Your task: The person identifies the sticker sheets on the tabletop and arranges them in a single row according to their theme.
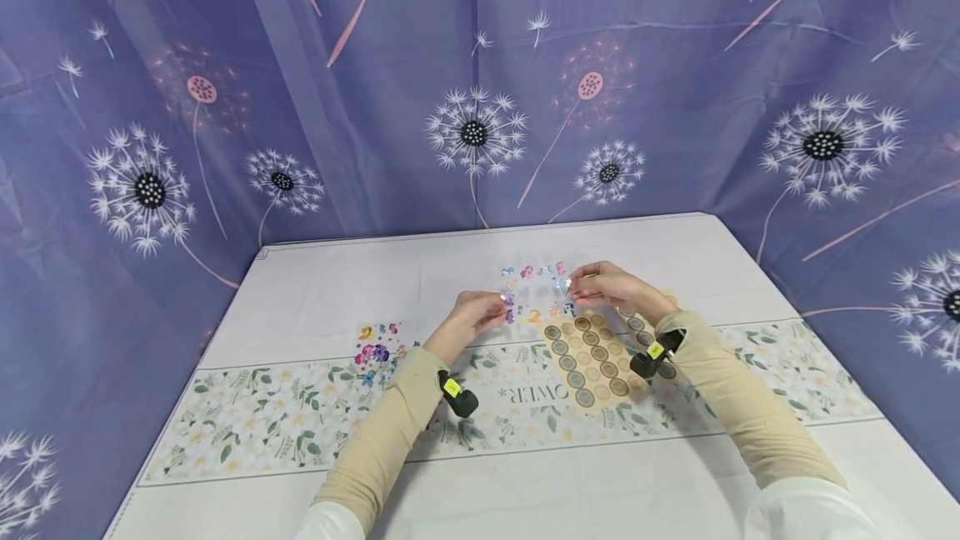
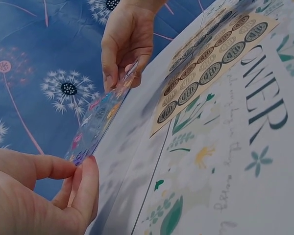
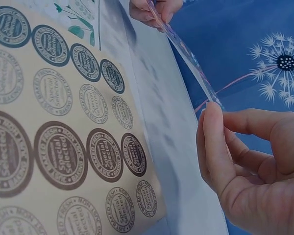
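Observation:
A clear sticker sheet (image 1: 527, 272) with small colourful cartoon figures is held up above the table between both hands. My left hand (image 1: 472, 315) pinches its left edge between thumb and fingers, and my right hand (image 1: 611, 284) pinches the right edge. In the left wrist view the sheet (image 2: 100, 115) is seen at a slant, its film shiny and see-through. From the right wrist it appears nearly edge-on, with thumb and index finger (image 3: 213, 129) at its near end. A kraft-brown sheet of round "Special Selected" stickers (image 1: 592, 357) lies below, near the right hand.
Another sheet of colourful stickers (image 1: 375, 352) lies left of the left forearm. More round stickers (image 1: 636, 323) show partly hidden beneath the right wrist. A white tablecloth (image 1: 337, 273) with a floral band covers the table. Purple dandelion-print curtains (image 1: 390, 173) stand behind and at both sides.

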The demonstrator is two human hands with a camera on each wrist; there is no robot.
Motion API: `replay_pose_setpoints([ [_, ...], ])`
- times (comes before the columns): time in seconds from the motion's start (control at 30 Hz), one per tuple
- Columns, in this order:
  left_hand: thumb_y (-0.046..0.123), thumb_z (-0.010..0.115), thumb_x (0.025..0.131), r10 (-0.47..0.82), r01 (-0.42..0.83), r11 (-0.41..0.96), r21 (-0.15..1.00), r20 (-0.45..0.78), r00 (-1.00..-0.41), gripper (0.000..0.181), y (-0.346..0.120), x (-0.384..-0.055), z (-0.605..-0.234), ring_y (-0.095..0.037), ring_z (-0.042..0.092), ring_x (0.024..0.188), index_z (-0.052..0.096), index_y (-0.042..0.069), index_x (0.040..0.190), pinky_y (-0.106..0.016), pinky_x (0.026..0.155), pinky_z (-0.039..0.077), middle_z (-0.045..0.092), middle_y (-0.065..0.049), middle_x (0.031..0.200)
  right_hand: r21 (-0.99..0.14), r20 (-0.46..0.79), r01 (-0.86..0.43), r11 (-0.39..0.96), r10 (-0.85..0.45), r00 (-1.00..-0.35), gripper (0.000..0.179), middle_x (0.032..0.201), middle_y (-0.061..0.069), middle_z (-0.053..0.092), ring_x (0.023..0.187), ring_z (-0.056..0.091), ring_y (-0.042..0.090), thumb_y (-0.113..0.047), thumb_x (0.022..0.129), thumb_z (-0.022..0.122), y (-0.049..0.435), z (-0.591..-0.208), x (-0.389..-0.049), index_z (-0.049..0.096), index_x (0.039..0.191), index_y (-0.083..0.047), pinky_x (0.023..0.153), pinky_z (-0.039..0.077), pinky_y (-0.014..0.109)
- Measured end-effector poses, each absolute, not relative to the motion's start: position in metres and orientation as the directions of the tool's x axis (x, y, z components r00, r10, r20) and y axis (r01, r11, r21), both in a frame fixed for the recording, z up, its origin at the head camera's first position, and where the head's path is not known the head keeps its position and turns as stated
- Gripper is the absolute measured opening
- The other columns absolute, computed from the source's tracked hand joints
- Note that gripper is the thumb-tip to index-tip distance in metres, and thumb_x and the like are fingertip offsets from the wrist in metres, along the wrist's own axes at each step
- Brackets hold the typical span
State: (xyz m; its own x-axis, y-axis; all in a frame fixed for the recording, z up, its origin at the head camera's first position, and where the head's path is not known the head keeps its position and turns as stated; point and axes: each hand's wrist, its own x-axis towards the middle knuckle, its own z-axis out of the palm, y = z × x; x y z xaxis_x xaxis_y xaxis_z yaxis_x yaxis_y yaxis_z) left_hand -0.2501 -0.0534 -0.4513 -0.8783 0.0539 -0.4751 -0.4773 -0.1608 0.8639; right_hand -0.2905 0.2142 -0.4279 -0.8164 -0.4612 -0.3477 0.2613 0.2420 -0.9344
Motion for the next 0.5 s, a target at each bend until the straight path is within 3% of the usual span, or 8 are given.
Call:
replay_pose_setpoints([
  [0.5,-0.001,0.063,0.087,0.059,-0.488,-0.130,0.863,-0.484,-0.873,0.032,-0.066,-0.249,-0.451,-0.011,0.062,0.068,0.060,-0.008,0.119,-0.020,0.075,0.062,0.063,-0.005,0.077,-0.926,-0.366,0.267,0.267,-0.459,-0.810,0.044,0.088,0.003,0.066,0.079,0.067,0.009,-0.001,0.097,0.050,0.204,-0.433,-0.293,0.036,0.135,0.016,0.078,0.061,0.019],
])
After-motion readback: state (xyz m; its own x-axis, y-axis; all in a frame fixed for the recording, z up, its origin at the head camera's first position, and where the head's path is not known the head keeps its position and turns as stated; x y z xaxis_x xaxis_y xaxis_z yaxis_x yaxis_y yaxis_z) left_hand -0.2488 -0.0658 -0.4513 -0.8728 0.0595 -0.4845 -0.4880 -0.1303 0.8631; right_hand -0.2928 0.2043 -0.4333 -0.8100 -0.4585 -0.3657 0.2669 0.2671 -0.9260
